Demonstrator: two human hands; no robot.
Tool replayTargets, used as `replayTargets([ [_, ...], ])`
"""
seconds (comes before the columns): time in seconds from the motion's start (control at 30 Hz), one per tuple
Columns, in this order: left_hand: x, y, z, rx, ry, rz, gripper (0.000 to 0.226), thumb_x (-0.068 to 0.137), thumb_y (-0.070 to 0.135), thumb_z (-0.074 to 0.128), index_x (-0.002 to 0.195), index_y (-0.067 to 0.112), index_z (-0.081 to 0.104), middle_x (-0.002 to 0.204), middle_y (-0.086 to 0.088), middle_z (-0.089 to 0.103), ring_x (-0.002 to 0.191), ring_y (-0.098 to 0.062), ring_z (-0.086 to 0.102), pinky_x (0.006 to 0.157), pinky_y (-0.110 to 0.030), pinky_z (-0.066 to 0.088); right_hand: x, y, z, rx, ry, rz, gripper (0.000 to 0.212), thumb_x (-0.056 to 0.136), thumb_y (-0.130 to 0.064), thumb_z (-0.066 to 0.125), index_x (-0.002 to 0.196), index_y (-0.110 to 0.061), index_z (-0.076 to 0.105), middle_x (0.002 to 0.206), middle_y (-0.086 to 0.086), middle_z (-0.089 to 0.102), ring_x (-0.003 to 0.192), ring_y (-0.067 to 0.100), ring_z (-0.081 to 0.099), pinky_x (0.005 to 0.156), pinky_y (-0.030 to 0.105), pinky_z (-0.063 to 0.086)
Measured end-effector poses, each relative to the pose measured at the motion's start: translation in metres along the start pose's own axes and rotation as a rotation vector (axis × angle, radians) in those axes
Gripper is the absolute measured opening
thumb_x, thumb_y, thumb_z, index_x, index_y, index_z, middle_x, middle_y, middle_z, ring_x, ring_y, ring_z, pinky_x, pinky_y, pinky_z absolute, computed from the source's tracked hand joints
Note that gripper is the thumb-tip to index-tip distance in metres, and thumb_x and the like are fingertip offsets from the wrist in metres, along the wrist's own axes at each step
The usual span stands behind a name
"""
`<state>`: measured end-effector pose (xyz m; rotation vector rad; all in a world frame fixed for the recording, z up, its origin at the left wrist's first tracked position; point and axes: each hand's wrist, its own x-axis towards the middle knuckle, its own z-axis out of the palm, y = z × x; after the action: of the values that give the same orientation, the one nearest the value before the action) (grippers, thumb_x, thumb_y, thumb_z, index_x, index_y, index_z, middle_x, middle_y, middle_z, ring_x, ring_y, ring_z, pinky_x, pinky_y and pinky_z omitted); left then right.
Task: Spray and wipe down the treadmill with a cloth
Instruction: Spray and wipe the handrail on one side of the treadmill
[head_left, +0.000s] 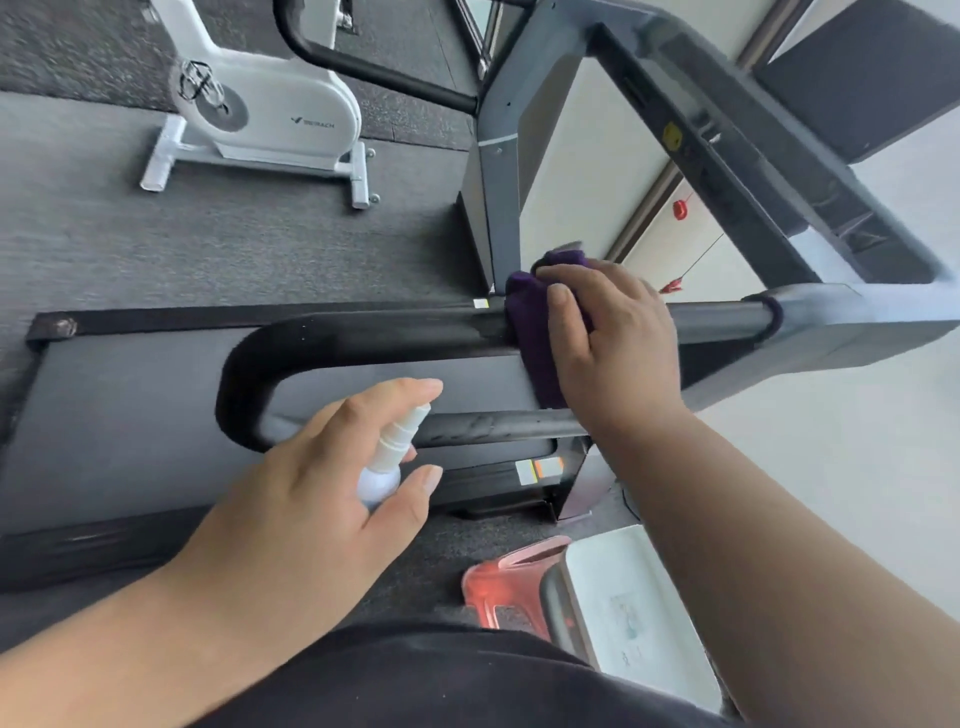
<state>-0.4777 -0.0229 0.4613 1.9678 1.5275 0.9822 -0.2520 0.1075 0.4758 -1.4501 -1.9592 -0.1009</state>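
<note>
The treadmill's black looped handrail (322, 338) runs across the middle of the view, above the grey running belt (130, 415). My right hand (613, 338) grips a purple cloth (530, 322) wrapped over the upper bar of the handrail, near where it joins the grey console frame (810, 312). Lower and to the left, my left hand (311, 499) holds a small white spray bottle (389, 457), its nozzle pointing up toward the lower bar. My index finger lies stretched along the top of the bottle.
A white exercise bike (270, 114) stands on the dark floor at the upper left. The treadmill's grey upright (498, 171) rises behind the cloth. A pink and white object (519, 587) sits on the floor near my body, at the lower right.
</note>
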Motion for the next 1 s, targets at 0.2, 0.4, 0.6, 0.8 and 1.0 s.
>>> replayTargets([
  [0.2,-0.005,-0.015,-0.015,-0.017,-0.023,0.066,0.052,0.087,0.045,0.056,0.137,0.039,0.043,0.101,0.029,0.053,0.095,0.012,0.055,0.08,-0.006,0.042,-0.009,-0.091,0.035,-0.026,-0.073,-0.122,0.039,0.1,-0.038,0.043,0.123,-0.019,0.068,0.119,0.004,0.067,0.106,0.028,0.061,0.1,0.039,0.039],
  [0.4,-0.012,-0.031,-0.028,-0.075,-0.047,0.144,0.052,0.09,0.042,0.057,0.138,0.041,0.037,0.108,0.014,0.059,0.091,-0.006,0.062,0.072,-0.034,0.055,-0.005,-0.099,0.037,-0.101,-0.155,-0.188,0.039,0.1,-0.04,0.043,0.124,-0.019,0.065,0.112,0.006,0.066,0.101,0.031,0.061,0.09,0.045,0.046],
  [0.6,-0.024,-0.051,-0.045,-0.135,-0.03,0.151,0.051,0.09,0.042,0.056,0.137,0.04,0.038,0.104,0.02,0.056,0.088,-0.003,0.061,0.073,-0.025,0.051,-0.003,-0.084,0.032,-0.045,-0.055,0.0,0.03,0.099,-0.024,0.045,0.117,-0.019,0.069,0.11,0.005,0.069,0.1,0.028,0.059,0.09,0.034,0.041],
  [0.8,-0.041,-0.08,-0.061,-0.265,0.078,0.076,0.048,0.089,0.036,0.057,0.133,0.041,0.039,0.095,0.018,0.058,0.082,0.001,0.06,0.075,-0.005,0.04,-0.014,-0.155,0.062,-0.196,-0.125,-0.239,0.034,0.096,-0.041,0.05,0.119,-0.025,0.069,0.111,0.003,0.067,0.099,0.031,0.061,0.092,0.041,0.041],
  [1.0,-0.062,-0.104,-0.075,-0.289,0.176,-0.012,0.05,0.086,0.041,0.055,0.128,0.059,0.036,0.099,0.016,0.061,0.084,-0.004,0.062,0.075,-0.005,0.04,-0.027,-0.211,0.105,-0.569,-0.388,-0.6,0.028,0.089,-0.025,0.045,0.098,-0.027,0.071,0.099,-0.002,0.063,0.097,0.031,0.056,0.105,0.05,0.035],
])
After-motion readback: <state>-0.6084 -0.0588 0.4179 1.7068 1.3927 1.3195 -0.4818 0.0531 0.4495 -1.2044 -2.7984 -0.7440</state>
